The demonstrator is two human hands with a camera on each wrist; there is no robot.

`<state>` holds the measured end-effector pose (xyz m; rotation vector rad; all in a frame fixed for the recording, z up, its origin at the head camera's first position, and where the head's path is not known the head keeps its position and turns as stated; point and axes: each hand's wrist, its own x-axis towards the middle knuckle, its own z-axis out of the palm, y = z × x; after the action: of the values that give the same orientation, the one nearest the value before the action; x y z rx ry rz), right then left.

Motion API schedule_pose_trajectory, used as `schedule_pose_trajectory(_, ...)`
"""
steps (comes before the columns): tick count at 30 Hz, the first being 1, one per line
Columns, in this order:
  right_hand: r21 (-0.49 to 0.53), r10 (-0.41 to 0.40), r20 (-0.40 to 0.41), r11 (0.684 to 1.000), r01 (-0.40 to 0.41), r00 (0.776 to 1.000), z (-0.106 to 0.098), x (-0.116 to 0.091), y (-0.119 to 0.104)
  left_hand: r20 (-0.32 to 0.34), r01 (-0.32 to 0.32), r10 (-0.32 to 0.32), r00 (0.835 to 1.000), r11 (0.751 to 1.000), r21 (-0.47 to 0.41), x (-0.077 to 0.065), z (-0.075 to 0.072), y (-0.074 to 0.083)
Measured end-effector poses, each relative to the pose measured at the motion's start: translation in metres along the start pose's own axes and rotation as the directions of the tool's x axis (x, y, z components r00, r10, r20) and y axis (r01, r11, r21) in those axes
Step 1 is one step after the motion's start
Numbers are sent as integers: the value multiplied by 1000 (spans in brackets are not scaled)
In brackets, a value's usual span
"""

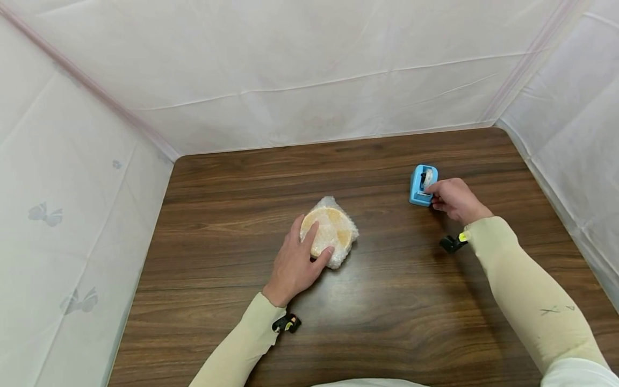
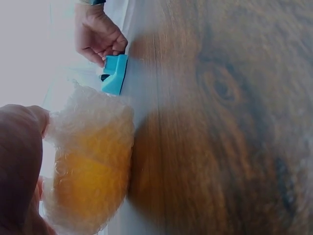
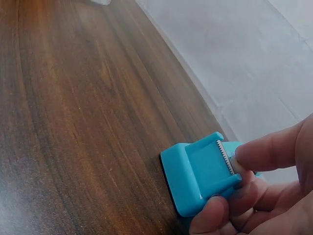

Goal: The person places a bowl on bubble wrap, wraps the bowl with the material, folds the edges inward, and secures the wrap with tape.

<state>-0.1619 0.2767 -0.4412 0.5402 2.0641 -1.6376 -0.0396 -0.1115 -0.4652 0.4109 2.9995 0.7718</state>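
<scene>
A round yellow-and-white item in bubble wrap (image 1: 340, 228) lies mid-table. On top of it rests my left hand (image 1: 295, 263), fingers spread fairly straight, with thumb and index tips on the wrap. The left wrist view shows the wrapped item's yellow side (image 2: 93, 171) through the plastic. Farther right stands a blue tape dispenser (image 1: 420, 199) with a small tape roll (image 1: 427, 177). My right hand (image 1: 456, 199) grips its cutter end. In the right wrist view, one fingertip sits just behind the toothed blade (image 3: 226, 157), while other curled fingers are against the side; the tape's end is hidden.
Both things are on a brown wood-grain table (image 1: 217, 215). Pale fabric walls (image 1: 290, 80) rise along its back and both sides, the dispenser standing nearer the back right corner. Small black wrist mounts (image 1: 452, 244) hang beneath the sleeves.
</scene>
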Motion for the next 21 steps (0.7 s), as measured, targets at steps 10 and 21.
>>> schedule_pose_trajectory(10, 126, 48, 68, 990, -56, 997, -2, -2, -5, -5, -10, 10, 1000, 1000, -5, 0, 2, 0)
schedule_pose_trajectory(21, 201, 92, 15, 975, -94, 996, 4, -10, -7, -5, -10, 10, 1000, 1000, -9, 0, 3, 0)
